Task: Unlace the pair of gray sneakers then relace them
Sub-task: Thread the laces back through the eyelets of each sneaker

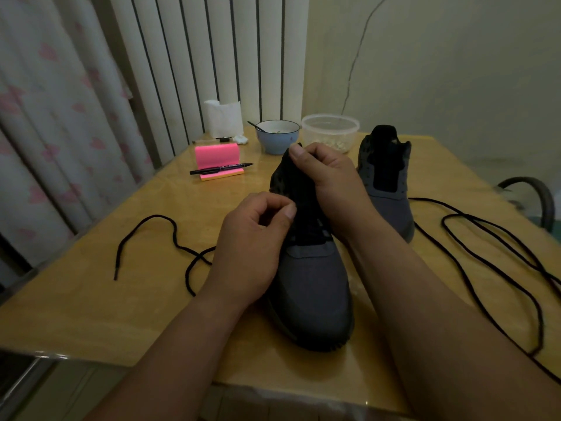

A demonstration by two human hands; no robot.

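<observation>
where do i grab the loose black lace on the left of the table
Pinch the lace just behind its stiff tip, at the near-left end, from above: that end lies flat and straight on the table, clear of where it crosses itself.

LIGHT: reads dim, warm yellow, source out of frame | GLARE: soft sheen on table (91, 314) at far end and front edge | SHADOW: faint, diffuse beside near sneaker (312, 284) | DETAIL: soft and noisy throughout, black lace (145, 220) clear on wood, lost against dark tongue | EDGES: wide-angle bowing of curtain (45, 117) and table corners
</observation>
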